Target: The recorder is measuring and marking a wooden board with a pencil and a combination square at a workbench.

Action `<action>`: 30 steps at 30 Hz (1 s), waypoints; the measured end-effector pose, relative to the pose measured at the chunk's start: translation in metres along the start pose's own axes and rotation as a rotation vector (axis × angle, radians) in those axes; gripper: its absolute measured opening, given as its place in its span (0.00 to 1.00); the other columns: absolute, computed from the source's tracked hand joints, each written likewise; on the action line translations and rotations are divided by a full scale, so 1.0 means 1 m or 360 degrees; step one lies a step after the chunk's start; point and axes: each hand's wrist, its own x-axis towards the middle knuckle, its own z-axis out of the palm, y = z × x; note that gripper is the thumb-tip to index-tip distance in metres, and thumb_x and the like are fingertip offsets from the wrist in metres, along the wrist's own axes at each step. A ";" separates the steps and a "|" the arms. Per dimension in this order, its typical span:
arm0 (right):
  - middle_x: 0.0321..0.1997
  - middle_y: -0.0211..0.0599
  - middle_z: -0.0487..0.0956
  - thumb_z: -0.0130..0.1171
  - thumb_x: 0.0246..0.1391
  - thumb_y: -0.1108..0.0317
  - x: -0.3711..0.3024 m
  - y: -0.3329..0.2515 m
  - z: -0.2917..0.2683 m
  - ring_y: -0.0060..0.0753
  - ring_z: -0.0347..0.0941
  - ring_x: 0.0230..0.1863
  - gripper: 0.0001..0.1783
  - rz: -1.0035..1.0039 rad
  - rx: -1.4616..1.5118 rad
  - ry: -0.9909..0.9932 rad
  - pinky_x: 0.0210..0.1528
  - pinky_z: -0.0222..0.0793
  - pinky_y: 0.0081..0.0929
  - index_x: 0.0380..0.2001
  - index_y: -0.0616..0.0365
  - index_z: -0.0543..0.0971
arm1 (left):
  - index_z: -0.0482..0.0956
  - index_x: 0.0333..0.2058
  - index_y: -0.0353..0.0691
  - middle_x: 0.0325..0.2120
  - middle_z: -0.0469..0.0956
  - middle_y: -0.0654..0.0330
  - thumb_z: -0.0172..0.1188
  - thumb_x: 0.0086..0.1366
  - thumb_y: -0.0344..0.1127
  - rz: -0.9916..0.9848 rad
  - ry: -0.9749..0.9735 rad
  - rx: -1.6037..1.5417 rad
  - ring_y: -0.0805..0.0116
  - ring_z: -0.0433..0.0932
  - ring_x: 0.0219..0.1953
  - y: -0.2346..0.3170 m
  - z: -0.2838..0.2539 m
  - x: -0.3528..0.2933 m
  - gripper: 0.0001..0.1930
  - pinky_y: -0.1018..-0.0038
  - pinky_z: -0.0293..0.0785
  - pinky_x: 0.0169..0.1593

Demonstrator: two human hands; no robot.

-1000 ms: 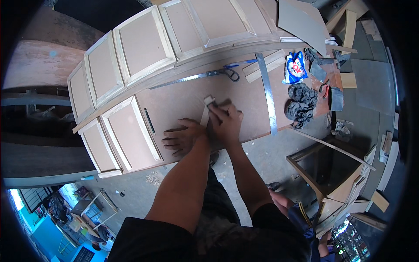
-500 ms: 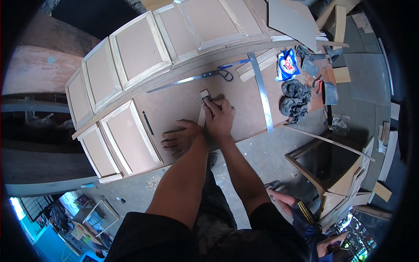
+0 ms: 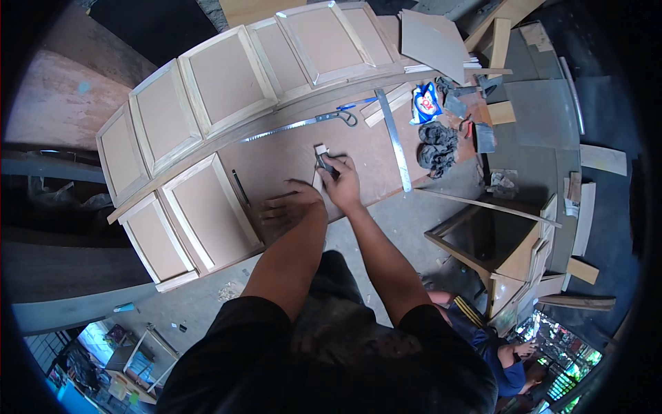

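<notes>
Palm down, my left hand [image 3: 293, 201] lies on the brown board [image 3: 276, 160] with its fingers spread, its thumb side against the near part of a narrow pale wooden strip [image 3: 318, 181]. My right hand [image 3: 342, 181] is closed round a small dark tool [image 3: 324, 163] set over the strip, just beyond my left hand. The strip's pale far end [image 3: 321, 148] sticks out past that tool. Its exact kind is hidden by my fingers. A black pencil [image 3: 241, 187] rests left of my left hand. Beyond both hands lies a handsaw [image 3: 296, 126] with a grey handle.
Framed panels [image 3: 224, 79] line the far side, others [image 3: 207, 210] the left. To the right are a steel ruler [image 3: 394, 141], a blue-and-white packet [image 3: 426, 103], a dark crumpled cloth [image 3: 437, 148] and red-handled pliers [image 3: 469, 130]. A seated person [image 3: 483, 345] is at lower right, near a wooden frame [image 3: 476, 234].
The view has shifted, moving the bench items on the right leftward in the picture. My right hand stays closed on the dark tool, and my left hand stays spread on the board.
</notes>
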 end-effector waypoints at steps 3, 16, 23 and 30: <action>0.47 0.31 0.84 0.72 0.67 0.59 0.000 -0.023 -0.027 0.24 0.78 0.45 0.19 0.0498 0.0372 -0.0041 0.50 0.76 0.30 0.53 0.61 0.89 | 0.50 0.79 0.33 0.80 0.42 0.28 0.56 0.67 0.72 -0.0003 -0.0036 -0.0063 0.25 0.39 0.82 0.001 -0.013 0.001 0.57 0.20 0.38 0.74; 0.23 0.19 0.72 0.47 0.69 0.22 -0.005 -0.316 -0.245 0.26 0.69 0.30 0.31 -0.0968 0.1903 -0.1311 0.53 0.57 0.40 0.46 0.32 0.83 | 0.23 0.80 0.34 0.79 0.16 0.30 0.59 0.63 0.81 0.0076 -0.0891 -0.0177 0.23 0.13 0.79 -0.008 -0.043 0.028 0.73 0.28 0.21 0.78; 0.23 0.25 0.76 0.52 0.77 0.46 0.042 -0.338 -0.266 0.23 0.76 0.29 0.14 -0.1168 0.2073 -0.1554 0.52 0.63 0.41 0.52 0.31 0.83 | 0.17 0.80 0.41 0.78 0.08 0.36 0.59 0.59 0.86 0.0114 -0.0865 -0.0519 0.22 0.10 0.78 -0.023 -0.026 0.036 0.77 0.23 0.22 0.75; 0.24 0.25 0.77 0.55 0.76 0.53 0.101 -0.311 -0.319 0.24 0.77 0.29 0.09 -0.1310 0.2090 -0.1677 0.52 0.66 0.42 0.50 0.34 0.83 | 0.21 0.81 0.48 0.80 0.10 0.38 0.60 0.56 0.87 -0.0016 -0.0847 -0.0140 0.23 0.13 0.79 -0.011 -0.037 0.038 0.76 0.15 0.20 0.70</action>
